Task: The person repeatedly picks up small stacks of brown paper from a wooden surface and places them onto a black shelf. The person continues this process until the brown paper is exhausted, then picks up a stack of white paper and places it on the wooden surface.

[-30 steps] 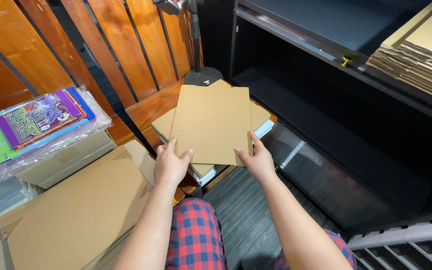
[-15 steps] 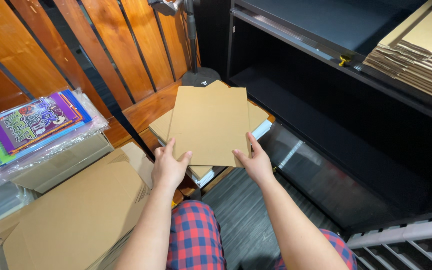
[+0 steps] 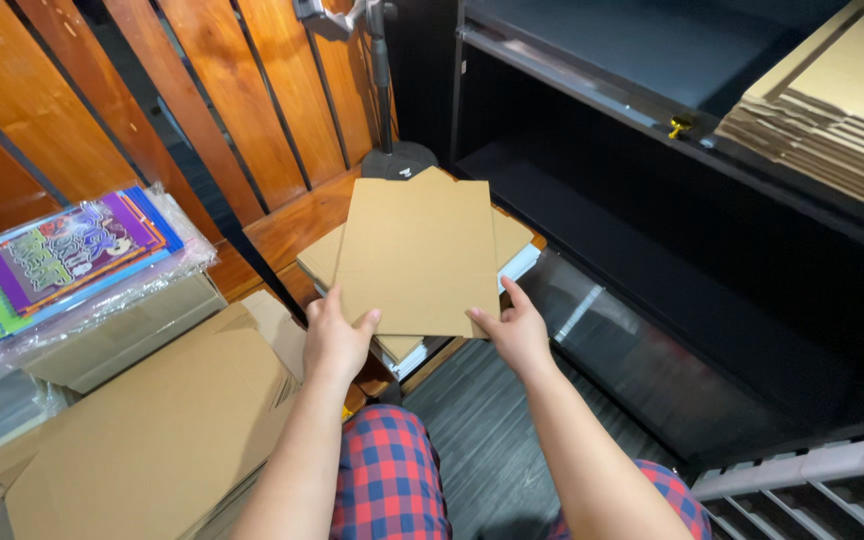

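Seen from above, near to far: red-and-blue plaid trousers (image 3: pixel 392 470) at the bottom edge; two hands, left hand (image 3: pixel 337 343) and right hand (image 3: pixel 518 335), each pinching a lower corner of one flat cardboard sheet (image 3: pixel 420 252), thumbs on top, held just over a low stack of similar sheets (image 3: pixel 514 240); at left, flattened brown boxes (image 3: pixel 152 430) and one plastic-wrapped bundle of colourful booklets (image 3: pixel 67 255); beyond, one round stand base (image 3: pixel 398 160) and another cardboard pile (image 3: pixel 832 110) on a black shelf (image 3: pixel 592 85)
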